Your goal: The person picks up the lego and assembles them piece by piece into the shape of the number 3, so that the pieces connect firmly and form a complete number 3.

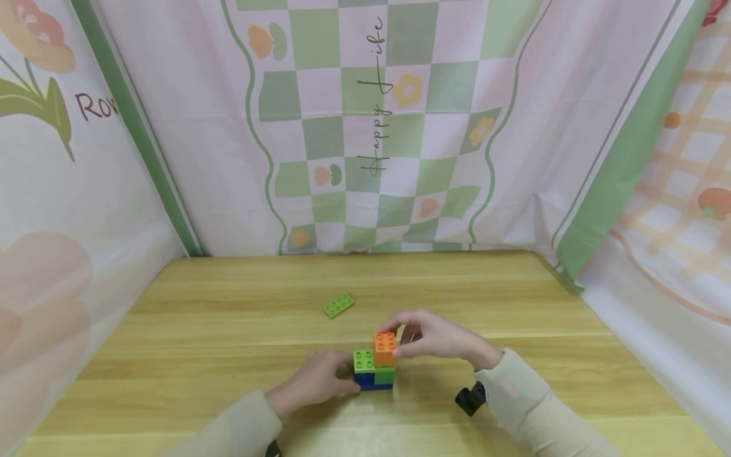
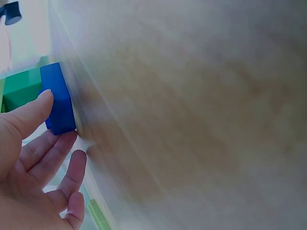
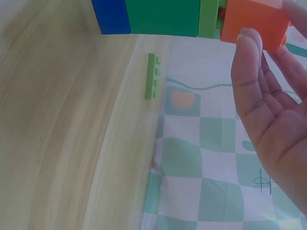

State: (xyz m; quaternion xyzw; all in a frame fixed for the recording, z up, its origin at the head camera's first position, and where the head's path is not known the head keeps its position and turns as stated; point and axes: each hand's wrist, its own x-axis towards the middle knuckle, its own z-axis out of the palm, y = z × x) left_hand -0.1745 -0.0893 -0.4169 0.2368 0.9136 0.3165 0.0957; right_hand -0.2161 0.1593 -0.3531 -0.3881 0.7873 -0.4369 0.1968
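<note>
A small stack of toy building bricks stands on the table: a blue brick [image 2: 60, 100] at the bottom, a green brick [image 3: 163, 17] above it, then a lime plate [image 1: 363, 360]. My left hand [image 1: 322, 377] grips the stack low on its left side, thumb and fingertips on the blue brick. At the top right, my right hand [image 1: 436, 336] pinches an orange brick [image 1: 385, 349] between thumb and fingers. In the right wrist view, lime studs show in a narrow gap under the orange brick, which looks slightly tilted.
Beyond the stack, a loose lime plate [image 1: 339, 306] with studs up lies on the wooden table [image 1: 228, 317]. A patterned curtain [image 1: 365, 127] hangs along the table's back edge, with more fabric at both sides. A black wrist device [image 1: 471, 398] sits by the right sleeve.
</note>
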